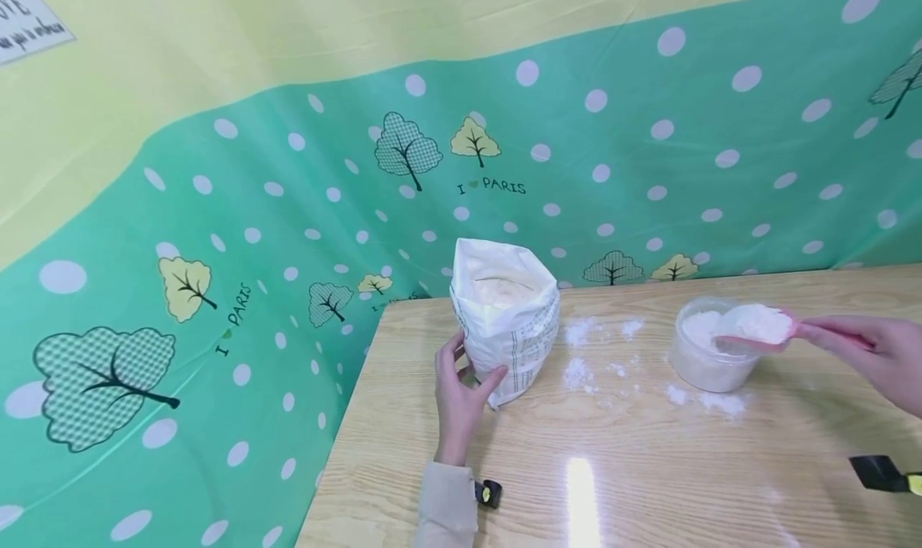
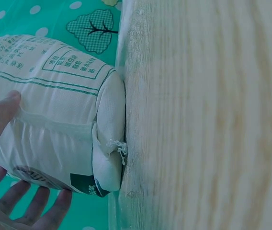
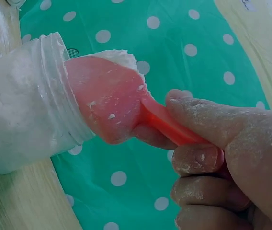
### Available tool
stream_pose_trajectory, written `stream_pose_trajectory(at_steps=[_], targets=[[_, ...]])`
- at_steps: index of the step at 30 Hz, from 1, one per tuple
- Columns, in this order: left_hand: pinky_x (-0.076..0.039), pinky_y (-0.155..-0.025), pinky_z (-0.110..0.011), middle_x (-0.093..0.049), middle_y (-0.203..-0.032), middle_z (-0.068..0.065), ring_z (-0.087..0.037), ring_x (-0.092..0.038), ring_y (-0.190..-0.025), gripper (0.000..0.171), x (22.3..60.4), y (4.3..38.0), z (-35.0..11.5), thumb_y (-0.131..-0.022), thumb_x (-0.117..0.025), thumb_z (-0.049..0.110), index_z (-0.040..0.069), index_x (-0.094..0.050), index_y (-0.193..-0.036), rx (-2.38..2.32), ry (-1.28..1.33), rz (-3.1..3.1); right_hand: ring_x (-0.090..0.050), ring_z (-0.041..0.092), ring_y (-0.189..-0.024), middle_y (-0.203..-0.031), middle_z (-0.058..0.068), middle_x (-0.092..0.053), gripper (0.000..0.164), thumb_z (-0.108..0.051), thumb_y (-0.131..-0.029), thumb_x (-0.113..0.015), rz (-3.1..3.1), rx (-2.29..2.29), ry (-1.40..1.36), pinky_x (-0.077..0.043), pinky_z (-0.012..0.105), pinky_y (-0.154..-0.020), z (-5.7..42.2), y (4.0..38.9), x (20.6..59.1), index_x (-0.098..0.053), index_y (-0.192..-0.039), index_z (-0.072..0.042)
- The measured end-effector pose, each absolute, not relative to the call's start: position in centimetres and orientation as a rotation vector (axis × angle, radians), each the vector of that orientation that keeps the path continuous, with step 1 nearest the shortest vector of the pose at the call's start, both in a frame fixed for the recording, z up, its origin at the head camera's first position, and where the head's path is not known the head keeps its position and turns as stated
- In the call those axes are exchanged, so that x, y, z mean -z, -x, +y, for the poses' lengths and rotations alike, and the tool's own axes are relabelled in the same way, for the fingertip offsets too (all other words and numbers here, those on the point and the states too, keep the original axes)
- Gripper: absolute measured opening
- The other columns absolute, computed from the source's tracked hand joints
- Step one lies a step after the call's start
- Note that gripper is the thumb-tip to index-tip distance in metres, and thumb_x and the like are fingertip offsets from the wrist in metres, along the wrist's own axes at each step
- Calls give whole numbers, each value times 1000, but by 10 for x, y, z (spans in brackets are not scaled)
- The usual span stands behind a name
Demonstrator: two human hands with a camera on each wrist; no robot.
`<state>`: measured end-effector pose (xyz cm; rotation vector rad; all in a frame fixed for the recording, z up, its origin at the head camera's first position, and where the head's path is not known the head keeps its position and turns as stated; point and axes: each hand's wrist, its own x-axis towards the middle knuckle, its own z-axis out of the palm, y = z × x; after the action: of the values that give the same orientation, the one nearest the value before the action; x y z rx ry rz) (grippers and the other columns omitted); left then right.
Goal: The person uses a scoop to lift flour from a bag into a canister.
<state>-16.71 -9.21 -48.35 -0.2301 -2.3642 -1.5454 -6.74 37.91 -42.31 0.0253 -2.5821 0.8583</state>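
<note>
A white woven flour bag (image 1: 510,332) stands with its top folded open, white powder showing inside. My left hand (image 1: 461,396) holds its lower left side, thumb on the front and fingers around the edge; in the left wrist view the thumb (image 2: 4,115) presses the printed cloth. At the right, my right hand (image 1: 882,356), dusted with powder, grips the handle of a pink scoop (image 3: 109,98). White flour (image 1: 756,324) is heaped in the scoop, whose bowl is at the mouth of a clear plastic jar (image 1: 709,370). Powder also lies inside the jar.
Spilled flour (image 1: 578,374) is scattered on the wooden table (image 1: 648,460) between bag and jar, with more beside the jar's base. A green dotted cloth (image 1: 547,220) hangs behind the table and along its left side.
</note>
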Motion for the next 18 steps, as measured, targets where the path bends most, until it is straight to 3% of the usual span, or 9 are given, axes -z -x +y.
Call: stream_pose_trajectory(at_steps=[4, 8, 11, 14, 18], targets=[[-52, -102, -44, -44, -140, -2, -28, -48, -130, 85, 484, 167, -93, -78, -84, 38, 18, -39, -147, 1541, 227, -2373, -24, 6, -46, -55, -5, -38, 32, -14, -100, -59, -2658, -816, -33, -20, 27, -41, 377, 70, 418, -65, -110, 16], [-52, -103, -42, -44, -140, 0, -27, -48, -130, 85, 484, 168, -93, -77, -85, 38, 19, -39, -147, 1541, 217, -2379, -32, 8, -49, -70, 15, -64, 39, -19, -98, -63, -2776, -758, -26, -28, 22, -43, 375, 76, 410, -64, -111, 18], [-52, -102, -42, -44, -139, -1, -27, -49, -129, 85, 484, 169, -92, -77, -85, 39, 19, -40, -146, 1541, 215, -2376, -44, 12, -56, -83, 26, -69, 45, -25, -95, -67, -2856, -679, -18, -35, 19, -47, 377, 81, 404, -65, -110, 18], [-53, -101, -42, -45, -139, -3, -29, -49, -128, 85, 484, 169, -92, -77, -85, 38, 18, -40, -146, 1544, 222, -2367, -54, 20, -62, -84, 27, -70, 44, -26, -94, -69, -2905, -605, -43, -45, 22, -50, 379, 85, 399, -67, -106, 16], [-53, -101, -42, -45, -139, -3, -29, -49, -128, 84, 484, 169, -91, -77, -85, 38, 18, -41, -145, 1549, 228, -2365, -56, 19, -62, -81, 22, -71, 39, -23, -94, -69, -2943, -544, -91, -53, 29, -53, 380, 91, 393, -68, -102, 16]])
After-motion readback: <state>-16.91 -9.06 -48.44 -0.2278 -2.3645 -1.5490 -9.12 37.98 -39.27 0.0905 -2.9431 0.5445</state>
